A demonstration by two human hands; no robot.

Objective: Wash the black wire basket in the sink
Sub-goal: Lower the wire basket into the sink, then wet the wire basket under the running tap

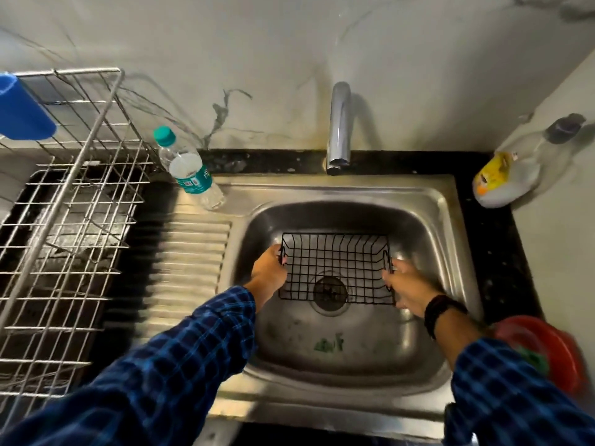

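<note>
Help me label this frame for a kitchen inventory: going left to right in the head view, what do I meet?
Blue cup → steel dish rack → water bottle → left hand → black wire basket → right hand → yellow-labelled bottle

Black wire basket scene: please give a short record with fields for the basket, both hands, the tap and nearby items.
basket: black wire basket in the sink, over the drain
left hand: grips left end
right hand: grips right end
tap: no water visible
left of sink: water bottle, steel dish rack
right: detergent bottle
</note>
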